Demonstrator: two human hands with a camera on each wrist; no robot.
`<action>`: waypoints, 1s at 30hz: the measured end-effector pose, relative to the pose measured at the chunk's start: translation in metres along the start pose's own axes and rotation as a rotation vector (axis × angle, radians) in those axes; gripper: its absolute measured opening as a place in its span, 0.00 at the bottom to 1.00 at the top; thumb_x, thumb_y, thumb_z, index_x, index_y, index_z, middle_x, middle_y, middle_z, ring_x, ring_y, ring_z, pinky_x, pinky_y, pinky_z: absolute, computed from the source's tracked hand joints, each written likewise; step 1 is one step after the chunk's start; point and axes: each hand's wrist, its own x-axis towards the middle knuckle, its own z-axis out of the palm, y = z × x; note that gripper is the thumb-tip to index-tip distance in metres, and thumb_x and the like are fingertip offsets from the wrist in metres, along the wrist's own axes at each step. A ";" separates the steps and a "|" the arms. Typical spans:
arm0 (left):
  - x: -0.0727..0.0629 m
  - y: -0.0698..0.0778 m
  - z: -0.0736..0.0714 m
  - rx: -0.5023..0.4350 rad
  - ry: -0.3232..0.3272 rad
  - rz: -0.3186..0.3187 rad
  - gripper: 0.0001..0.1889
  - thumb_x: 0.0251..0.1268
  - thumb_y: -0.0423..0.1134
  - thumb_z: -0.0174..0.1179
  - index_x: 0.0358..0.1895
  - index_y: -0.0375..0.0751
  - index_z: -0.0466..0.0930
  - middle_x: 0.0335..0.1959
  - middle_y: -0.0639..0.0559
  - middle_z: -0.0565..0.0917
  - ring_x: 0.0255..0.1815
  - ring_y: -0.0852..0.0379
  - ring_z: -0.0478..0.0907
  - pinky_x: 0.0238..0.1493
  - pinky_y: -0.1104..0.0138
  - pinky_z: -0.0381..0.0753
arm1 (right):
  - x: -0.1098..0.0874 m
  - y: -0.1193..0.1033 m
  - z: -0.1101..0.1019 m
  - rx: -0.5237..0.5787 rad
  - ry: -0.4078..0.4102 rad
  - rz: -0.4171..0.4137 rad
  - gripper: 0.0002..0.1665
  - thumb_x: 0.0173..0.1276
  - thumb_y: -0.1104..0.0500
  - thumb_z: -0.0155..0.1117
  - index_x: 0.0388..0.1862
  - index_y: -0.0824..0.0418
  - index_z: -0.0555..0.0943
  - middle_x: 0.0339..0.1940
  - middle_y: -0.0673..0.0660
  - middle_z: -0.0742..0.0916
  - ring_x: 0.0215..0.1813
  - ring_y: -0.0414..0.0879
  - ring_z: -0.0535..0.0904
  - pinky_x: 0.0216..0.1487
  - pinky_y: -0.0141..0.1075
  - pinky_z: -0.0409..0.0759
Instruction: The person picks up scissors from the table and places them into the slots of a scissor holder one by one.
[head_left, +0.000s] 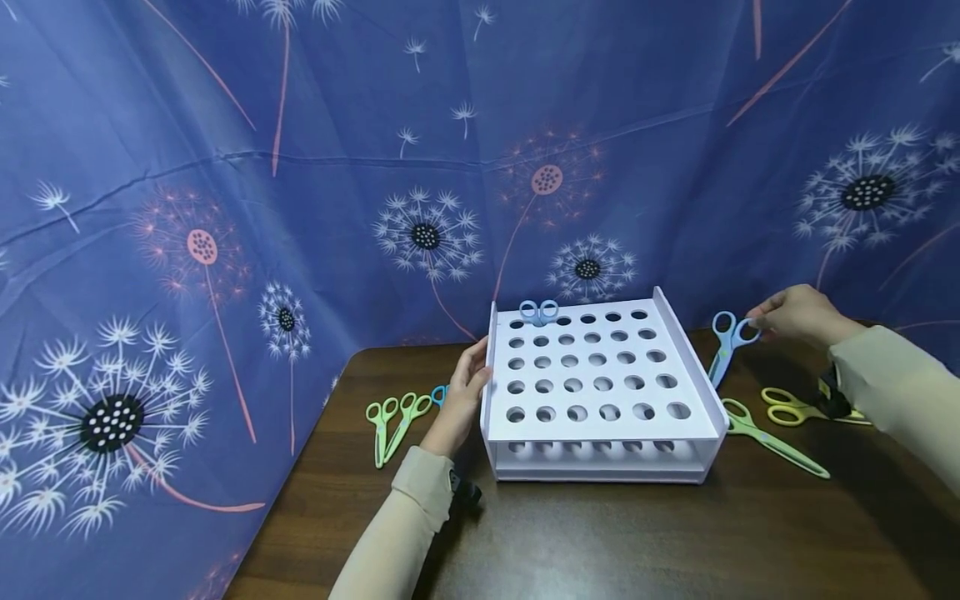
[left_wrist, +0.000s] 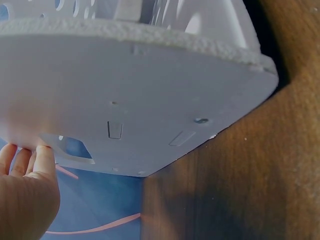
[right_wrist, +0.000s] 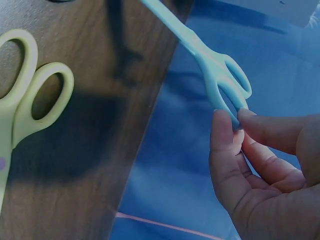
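Observation:
Thumb and fingers of my right hand (head_left: 804, 312) pinch one handle loop of light blue scissors (right_wrist: 215, 67). These are raised beside the right wall of the white rack (head_left: 600, 429), blades pointing down. My left hand (head_left: 459, 400) rests against the rack's left side, and in the left wrist view its fingertips touch the panel (left_wrist: 75, 90) near a cutout. The rack's top has rows of round holes. Another pair of blue scissors (head_left: 539, 312) stands in a back-row hole, handles up.
Right of the rack lie green scissors (head_left: 776, 446) and yellow scissors (head_left: 787, 410), the latter partly behind the right wrist. On the left are two green pairs (head_left: 381, 421) and a blue handle (head_left: 439, 393) beside the left hand. A blue dandelion cloth (head_left: 337, 233) hangs behind the wooden table (head_left: 600, 542).

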 end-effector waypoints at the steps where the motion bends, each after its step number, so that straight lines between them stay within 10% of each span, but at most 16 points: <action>1: 0.000 0.000 0.000 0.004 -0.001 0.001 0.27 0.75 0.36 0.45 0.75 0.47 0.56 0.74 0.44 0.62 0.72 0.47 0.61 0.60 0.66 0.71 | 0.000 -0.002 -0.001 0.002 0.000 -0.008 0.15 0.67 0.64 0.59 0.42 0.79 0.81 0.30 0.61 0.88 0.29 0.48 0.85 0.35 0.47 0.83; 17: -0.002 0.003 0.001 0.019 -0.001 -0.008 0.26 0.76 0.38 0.45 0.75 0.50 0.56 0.74 0.44 0.62 0.72 0.47 0.62 0.60 0.65 0.71 | -0.010 -0.031 -0.016 0.030 0.018 -0.067 0.18 0.69 0.62 0.58 0.48 0.78 0.80 0.29 0.51 0.87 0.30 0.46 0.84 0.32 0.40 0.82; 30: -0.001 0.003 0.002 0.020 0.013 -0.023 0.26 0.76 0.38 0.45 0.75 0.50 0.56 0.73 0.45 0.63 0.71 0.48 0.62 0.62 0.62 0.71 | -0.018 -0.051 -0.028 0.017 0.063 -0.051 0.30 0.70 0.47 0.60 0.57 0.71 0.77 0.36 0.56 0.89 0.36 0.47 0.86 0.47 0.66 0.73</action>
